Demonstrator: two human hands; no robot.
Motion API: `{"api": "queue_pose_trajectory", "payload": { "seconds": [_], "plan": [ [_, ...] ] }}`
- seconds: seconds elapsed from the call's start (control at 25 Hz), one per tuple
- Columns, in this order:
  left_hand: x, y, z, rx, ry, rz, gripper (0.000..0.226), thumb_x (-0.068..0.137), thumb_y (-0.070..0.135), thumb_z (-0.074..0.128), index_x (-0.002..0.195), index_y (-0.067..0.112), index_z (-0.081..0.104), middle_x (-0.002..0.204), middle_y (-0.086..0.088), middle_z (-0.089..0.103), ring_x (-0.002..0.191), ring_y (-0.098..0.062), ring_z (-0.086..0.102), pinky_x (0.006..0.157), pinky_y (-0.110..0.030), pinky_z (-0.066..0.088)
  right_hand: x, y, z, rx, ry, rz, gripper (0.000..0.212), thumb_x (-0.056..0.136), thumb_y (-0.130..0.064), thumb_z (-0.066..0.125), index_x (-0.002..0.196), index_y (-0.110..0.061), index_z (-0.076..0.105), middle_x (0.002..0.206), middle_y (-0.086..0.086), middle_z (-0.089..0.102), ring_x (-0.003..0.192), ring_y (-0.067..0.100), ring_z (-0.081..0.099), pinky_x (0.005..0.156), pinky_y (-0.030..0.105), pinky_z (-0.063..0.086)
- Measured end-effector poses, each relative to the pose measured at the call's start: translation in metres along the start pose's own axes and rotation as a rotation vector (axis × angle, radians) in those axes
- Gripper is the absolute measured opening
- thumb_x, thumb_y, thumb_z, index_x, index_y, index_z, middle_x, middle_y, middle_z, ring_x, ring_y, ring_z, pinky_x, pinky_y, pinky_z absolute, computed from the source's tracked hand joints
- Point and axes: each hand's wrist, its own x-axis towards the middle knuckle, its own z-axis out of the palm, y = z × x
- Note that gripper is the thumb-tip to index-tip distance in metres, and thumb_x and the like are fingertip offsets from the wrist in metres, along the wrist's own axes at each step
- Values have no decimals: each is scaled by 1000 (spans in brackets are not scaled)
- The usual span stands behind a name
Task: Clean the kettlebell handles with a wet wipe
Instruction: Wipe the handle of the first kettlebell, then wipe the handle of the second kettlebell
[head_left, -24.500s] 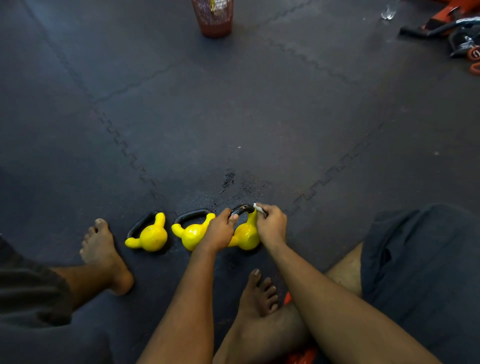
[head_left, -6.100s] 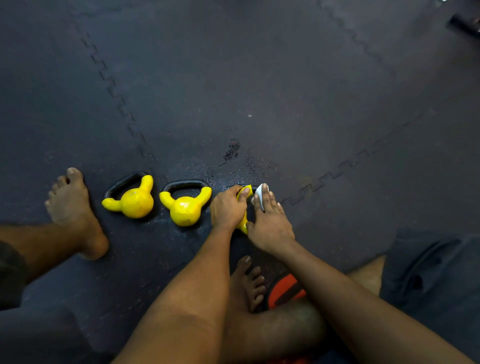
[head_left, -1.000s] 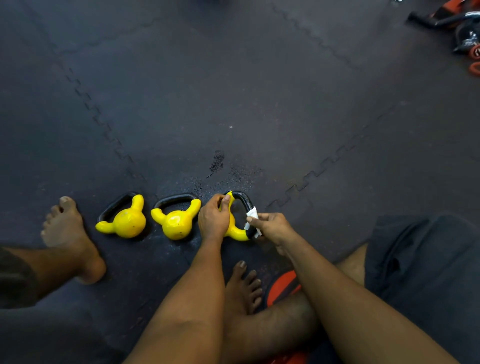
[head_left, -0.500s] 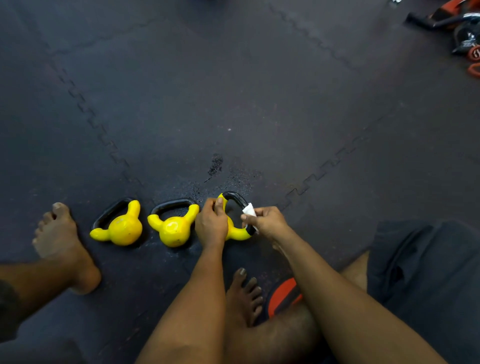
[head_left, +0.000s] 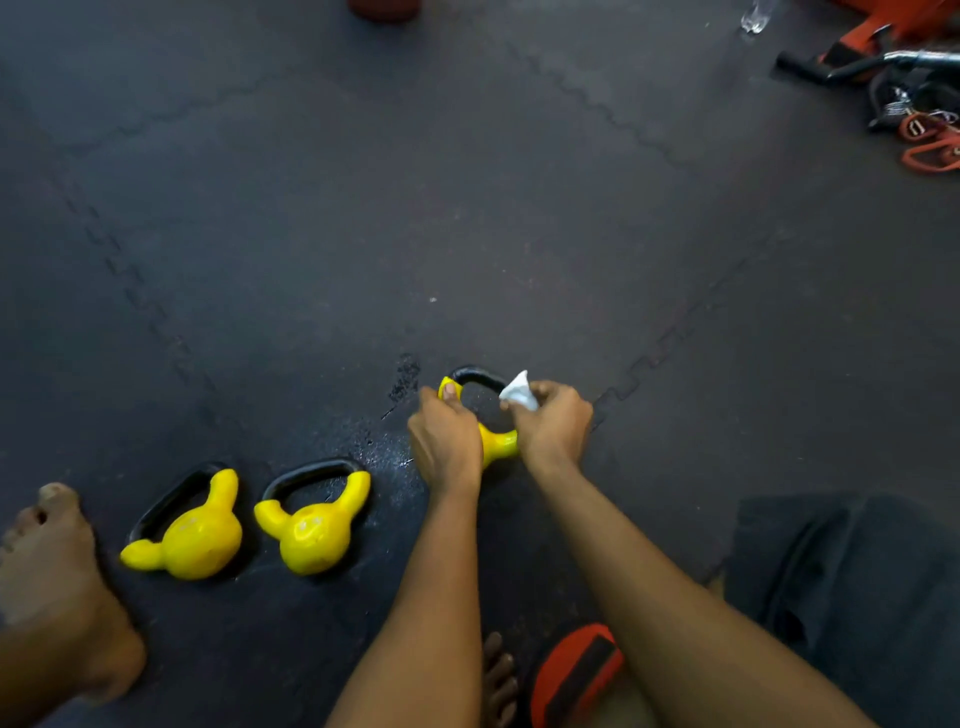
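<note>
On the dark rubber floor mat (head_left: 467, 234), the left hand (head_left: 447, 441) clasps the rightmost yellow kettlebell (head_left: 496, 441); the right hand (head_left: 553, 423) pinches a white wet wipe (head_left: 519, 392) against its black handle (head_left: 475, 375). Two other yellow kettlebells (head_left: 249, 525) wait untouched.

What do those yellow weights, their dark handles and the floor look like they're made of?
Kettlebells: glossy yellow coating with soft highlights, probably vinyl or paint over metal; the core is hidden.
Handles: smooth black with a slight sheen, maybe painted or coated metal.
Floor: matte dark tiles with jigsaw seams, likely rubber or foam.
</note>
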Motion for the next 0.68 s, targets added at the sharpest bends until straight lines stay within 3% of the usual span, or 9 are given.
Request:
{"api": "queue_pose_trajectory", "payload": {
  "seconds": [0.16,0.24,0.48,0.6,0.68],
  "plan": [
    [23,25,19,25,-68,-74,37,101,32,43,113,-1,54,118,-27,59,110,-44,57,77,-45,45,67,-13,3,-198,-52,-114,25,73,-32,78,92,-17,77,84,15,72,84,32,67,63,29,45],
    [30,15,27,100,-157,-89,37,100,31,48,115,-2,56,120,-27,59,111,-43,58,83,-45,47,79,-7,11,-257,-65,-137,19,80,-29,72,92,-14,75,86,18,71,87,37,65,62,29,39],
    [44,-13,30,156,-264,-55,39,91,42,56,99,4,63,100,-23,65,80,-43,68,68,-49,59,75,10,19,-115,-111,-176,14,83,-20,68,90,-13,76,82,13,73,78,29,65,64,30,42],
    [43,-14,15,183,-287,-25,41,89,47,56,91,7,63,95,-23,67,80,-42,67,71,-45,58,68,10,5,-43,-120,-217,13,82,-17,70,92,-12,76,82,9,73,73,18,61,61,22,33],
    [34,-15,-8,135,-225,-18,37,93,42,54,91,7,64,98,-22,67,91,-40,63,76,-37,52,51,10,-2,55,-137,-188,13,81,-15,70,93,-15,75,85,7,74,78,16,64,66,23,41]
  ]
}}
